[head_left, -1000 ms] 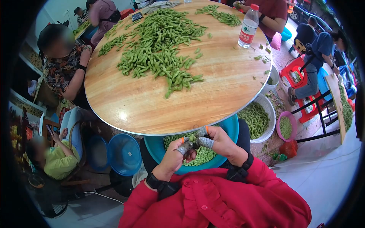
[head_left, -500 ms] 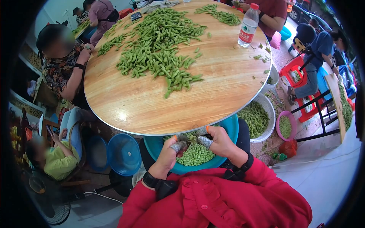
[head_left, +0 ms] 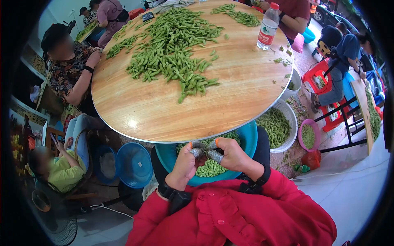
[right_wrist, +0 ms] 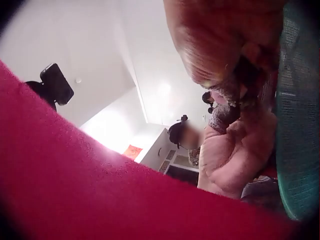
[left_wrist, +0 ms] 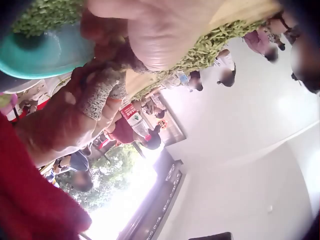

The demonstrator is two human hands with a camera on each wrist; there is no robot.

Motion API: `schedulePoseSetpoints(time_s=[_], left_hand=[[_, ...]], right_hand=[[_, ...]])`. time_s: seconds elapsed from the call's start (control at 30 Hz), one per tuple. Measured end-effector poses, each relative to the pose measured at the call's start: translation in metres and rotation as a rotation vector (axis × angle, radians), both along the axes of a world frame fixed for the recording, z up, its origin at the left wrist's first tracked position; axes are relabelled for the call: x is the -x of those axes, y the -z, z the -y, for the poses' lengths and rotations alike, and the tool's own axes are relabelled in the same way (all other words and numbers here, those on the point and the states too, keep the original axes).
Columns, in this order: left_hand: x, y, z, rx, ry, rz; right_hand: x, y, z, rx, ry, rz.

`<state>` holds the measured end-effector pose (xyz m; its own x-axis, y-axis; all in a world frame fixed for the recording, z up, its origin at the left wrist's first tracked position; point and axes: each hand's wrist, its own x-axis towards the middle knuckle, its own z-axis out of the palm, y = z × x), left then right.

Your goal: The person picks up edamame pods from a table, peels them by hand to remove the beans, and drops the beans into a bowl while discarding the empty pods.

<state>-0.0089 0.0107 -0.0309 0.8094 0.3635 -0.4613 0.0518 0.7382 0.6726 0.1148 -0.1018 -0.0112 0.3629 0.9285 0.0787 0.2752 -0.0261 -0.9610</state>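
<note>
Both hands meet over a teal basin (head_left: 251,143), thumbs wrapped in grey tape and tips close together. My left hand (head_left: 183,167) curls its fingers inward and pinches at a green soybean pod, mostly hidden between the fingers. Facing it, my right hand (head_left: 239,156) bends its fingers round the same spot, thumb pressed toward the left thumb. Orange bands show on the fingers. Below the hands lie shelled green beans (head_left: 210,169) in the basin. The left wrist view shows the right thumb's grey tape (left_wrist: 102,95) up close.
A round wooden table (head_left: 164,110) carries a heap of soybean pods (head_left: 168,51) and a water bottle (head_left: 268,28). Right of the basin stand a white basket of pods (head_left: 276,129) and a pink basin (head_left: 308,137). Blue basins (head_left: 134,164) sit left. Other people sit around.
The hands drew slightly apart half a second ago, showing a bit of green between them, and are now close together again, a little further left. The person at left has shifted their head and hands.
</note>
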Motion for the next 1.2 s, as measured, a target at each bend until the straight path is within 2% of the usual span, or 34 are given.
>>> schedulePoseSetpoints(time_s=[0.1, 0.13, 0.23, 0.43, 0.5, 0.57, 0.6, 0.7, 0.73, 0.77, 0.8, 0.83, 0.9, 0.93, 0.97, 1.03, 1.07, 1.17, 1.2], left_hand=[[-0.004, -0.001, 0.009, 0.006, -0.107, -0.036], [-0.004, 0.001, 0.008, 0.030, -0.087, -0.021], [-0.002, 0.003, 0.007, 0.126, -0.021, 0.034], [0.003, 0.007, 0.001, 0.305, 0.046, 0.111], [0.003, 0.006, 0.000, 0.335, 0.062, 0.078], [0.005, 0.019, -0.003, 0.319, 0.081, 0.140], [0.006, 0.024, -0.002, 0.311, 0.093, 0.171], [0.003, 0.026, 0.009, -0.772, 0.273, -0.013], [0.004, 0.011, 0.006, -1.289, 0.379, -0.009], [0.005, -0.005, 0.004, -1.311, 0.410, -0.043], [0.004, -0.021, 0.002, -1.332, 0.443, -0.077], [0.001, -0.031, -0.001, -1.351, 0.471, -0.109], [-0.012, -0.044, -0.018, -1.404, 0.225, -0.138], [-0.019, -0.050, -0.029, -1.398, 0.125, -0.196], [-0.029, -0.052, -0.042, -1.369, 0.036, -0.191], [-0.052, -0.041, -0.074, -1.576, -0.101, -0.273], [-0.061, -0.036, -0.087, -1.703, -0.154, -0.340], [-0.076, -0.018, -0.118, -1.844, -0.007, -0.464], [-0.080, -0.017, -0.121, -1.738, 0.010, -0.500]], right_hand=[[0.001, -0.004, 0.001, 0.025, -0.013, 0.058], [0.000, -0.006, 0.001, 0.040, -0.019, 0.065], [-0.005, -0.002, 0.003, -0.031, 0.054, -0.160], [-0.060, 0.013, 0.048, -0.042, 0.354, -0.188], [-0.082, 0.010, 0.072, 0.044, 0.460, -0.063], [-0.100, 0.019, 0.098, 0.116, 0.567, -0.251], [-0.104, 0.019, 0.106, 0.049, 0.577, -0.258], [-0.127, 0.045, 0.135, 0.077, 0.768, -0.064], [-0.138, 0.049, 0.143, 0.116, 0.865, 0.263], [-0.148, 0.052, 0.153, 0.156, 0.951, 0.592], [-0.154, 0.050, 0.162, 0.352, 0.998, 0.569], [-0.153, 0.046, 0.164, 0.401, 0.976, 0.558], [-0.149, 0.041, 0.168, 0.502, 0.918, 0.536], [-0.142, 0.039, 0.162, 0.399, 0.902, 0.348], [-0.138, 0.042, 0.156, 0.340, 0.870, 0.302], [-0.129, 0.050, 0.141, 0.225, 0.809, 0.212], [-0.121, 0.044, 0.132, 0.245, 0.779, 0.204], [-0.100, 0.026, 0.104, 0.181, 0.651, 0.132], [-0.094, 0.021, 0.095, 0.135, 0.602, 0.130]])
